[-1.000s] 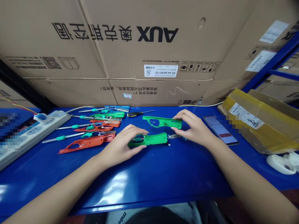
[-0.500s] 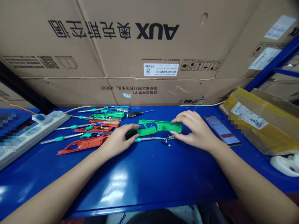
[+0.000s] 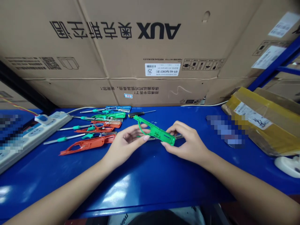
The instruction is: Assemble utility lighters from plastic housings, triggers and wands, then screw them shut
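Hands: both holding green casing | screwdriver: beyond, on table

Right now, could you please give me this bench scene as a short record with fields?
Right hand: pinching the wide end of a green shell half
Left hand: at its looped end, grip unclear
Left side: orange shell piece, power strip
Behind: screwdriver, large carton
Right side: taped box
Surface: blue tabletop
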Tool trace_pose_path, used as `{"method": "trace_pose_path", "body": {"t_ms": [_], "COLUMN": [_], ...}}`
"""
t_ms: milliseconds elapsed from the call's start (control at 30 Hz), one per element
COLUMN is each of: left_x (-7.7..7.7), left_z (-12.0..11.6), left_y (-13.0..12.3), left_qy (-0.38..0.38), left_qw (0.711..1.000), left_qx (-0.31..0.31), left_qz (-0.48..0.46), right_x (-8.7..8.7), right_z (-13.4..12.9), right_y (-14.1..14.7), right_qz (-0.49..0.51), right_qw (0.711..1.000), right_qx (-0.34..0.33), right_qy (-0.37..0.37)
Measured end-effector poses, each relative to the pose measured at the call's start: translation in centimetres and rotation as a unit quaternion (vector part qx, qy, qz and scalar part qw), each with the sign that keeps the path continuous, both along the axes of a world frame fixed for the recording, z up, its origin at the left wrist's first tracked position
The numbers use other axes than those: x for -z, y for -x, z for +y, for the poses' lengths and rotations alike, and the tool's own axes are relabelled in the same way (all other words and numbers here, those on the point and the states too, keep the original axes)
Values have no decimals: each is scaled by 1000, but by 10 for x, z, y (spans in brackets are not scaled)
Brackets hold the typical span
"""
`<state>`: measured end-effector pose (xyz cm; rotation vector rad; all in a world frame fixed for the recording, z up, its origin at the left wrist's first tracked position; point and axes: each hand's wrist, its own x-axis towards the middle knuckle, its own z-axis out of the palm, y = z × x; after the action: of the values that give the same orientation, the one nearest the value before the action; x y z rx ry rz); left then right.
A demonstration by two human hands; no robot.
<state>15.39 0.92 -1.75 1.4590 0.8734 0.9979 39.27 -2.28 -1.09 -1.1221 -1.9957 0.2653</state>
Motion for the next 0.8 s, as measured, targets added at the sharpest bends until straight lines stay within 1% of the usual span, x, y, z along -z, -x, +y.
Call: {"method": "trace_pose_path", "body": {"t_ms": [67, 133, 200, 267, 333, 367, 433, 467, 500, 567, 633, 733, 800], "left_x": [2, 4, 4, 0, -5, -8, -12, -14, -15, -17, -17, -15, -13], "left_z": [-5, -7, -7, -5, -5, -5, -7, -9, -9, -10, -8, -3, 0], "left_y": [-8, -12, -12, -8, -2, 1, 6, 7, 8, 7, 7, 8, 11], "left_qy": [47, 70, 74, 58, 41, 37, 28, 15, -6, -57, -90, -118, -160], "left_qw": [999, 997, 996, 995, 984, 971, 932, 912, 898, 884, 882, 885, 884], "left_qx": [16, 27, 43, 78, 155, 208, 313, 350, 370, 372, 356, 328, 295], "left_qz": [-4, -4, 4, 26, 75, 110, 181, 212, 240, 278, 296, 308, 324], "right_x": [3, 6, 8, 8, 6, 4, -2, -5, -8, -13, -17, -18, -17], "right_z": [-4, -7, -7, -6, -3, -2, 0, 0, 0, -1, -3, -5, -4], "right_y": [9, 15, 17, 14, 7, 4, -4, -7, -10, -13, -14, -12, -11], "right_qz": [2, -14, -22, -5, 32, 48, 49, 30, 1, -62, -111, -164, -201], "right_qw": [1000, 999, 999, 998, 997, 995, 990, 984, 976, 957, 946, 946, 947], "right_qx": [8, 6, -17, -44, -60, -69, -110, -145, -183, -242, -257, -213, -174], "right_qy": [14, 28, 33, 35, 42, 50, 77, 96, 117, 148, 163, 179, 180]}}
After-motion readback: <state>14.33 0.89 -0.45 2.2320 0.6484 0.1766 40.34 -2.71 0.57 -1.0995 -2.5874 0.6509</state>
